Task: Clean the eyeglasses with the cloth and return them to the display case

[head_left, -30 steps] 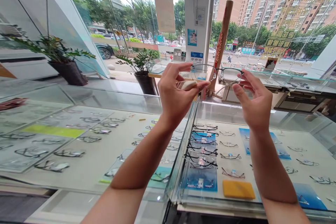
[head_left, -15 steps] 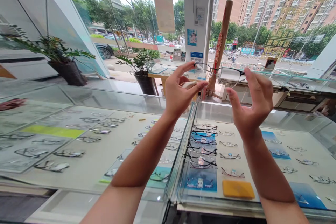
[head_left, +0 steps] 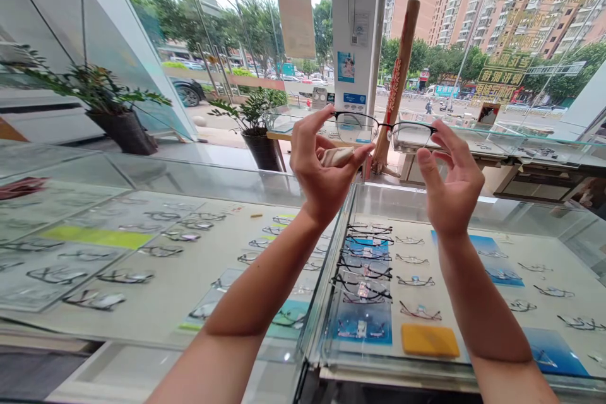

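Observation:
A pair of eyeglasses [head_left: 385, 127] with a dark upper rim and clear lenses is raised above the display cases, its front stretched between my two hands. My left hand [head_left: 316, 180] pinches the left end of the frame with its index fingertip at the hinge. Tucked in that same palm is a crumpled pale cloth [head_left: 338, 156], partly hidden by the thumb. At the frame's other end, my right hand [head_left: 453, 186] has its fingers curled round the right corner, thumb below. The temples are mostly hidden by the hands.
Below my arms stand a left glass display case [head_left: 189, 303] and a right one [head_left: 497, 353], both holding rows of eyeglasses. An orange-yellow case [head_left: 430, 341] lies near the right one's front. Beyond are a potted plant [head_left: 258, 120] and a wooden post [head_left: 402, 63].
The eyeglasses have shifted slightly left and turned, showing the lenses more fully. Both hands moved with them; my right fingers curled in more, and more of the cloth shows in my left palm.

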Available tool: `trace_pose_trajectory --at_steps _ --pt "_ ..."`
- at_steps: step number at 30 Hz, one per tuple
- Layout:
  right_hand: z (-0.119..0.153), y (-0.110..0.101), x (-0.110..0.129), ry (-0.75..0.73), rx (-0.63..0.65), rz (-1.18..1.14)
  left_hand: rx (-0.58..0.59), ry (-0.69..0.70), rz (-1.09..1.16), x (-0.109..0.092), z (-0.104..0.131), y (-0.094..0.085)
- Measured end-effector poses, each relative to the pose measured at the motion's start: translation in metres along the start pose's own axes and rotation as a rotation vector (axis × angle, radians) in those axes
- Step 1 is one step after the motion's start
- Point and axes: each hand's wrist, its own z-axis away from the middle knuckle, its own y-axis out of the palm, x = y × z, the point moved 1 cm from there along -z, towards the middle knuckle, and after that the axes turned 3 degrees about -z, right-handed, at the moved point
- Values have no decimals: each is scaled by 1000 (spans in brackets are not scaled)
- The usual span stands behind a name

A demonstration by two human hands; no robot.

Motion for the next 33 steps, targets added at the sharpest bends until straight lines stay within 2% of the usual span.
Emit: trace_pose_trajectory --at_steps 4,9,14,17,24,33 --pt "0 2 -14 144 -20 -203 -28 58 -92 -7 1 -3" --pt "-3 -2 -15 219 -54 -314 0 44 13 -1 1 1" --pt "-4 -3 -9 271 -99 -496 -104 230 31 12 1 6" --pt "-4 -3 -4 303 -112 -590 -112 283 43 13 1 7" --pt "-6 -4 1 339 -95 -781 7 178 111 2 6 9" --pt "-7 -7 -3 323 -111 -730 104 107 249 -5 2 8"
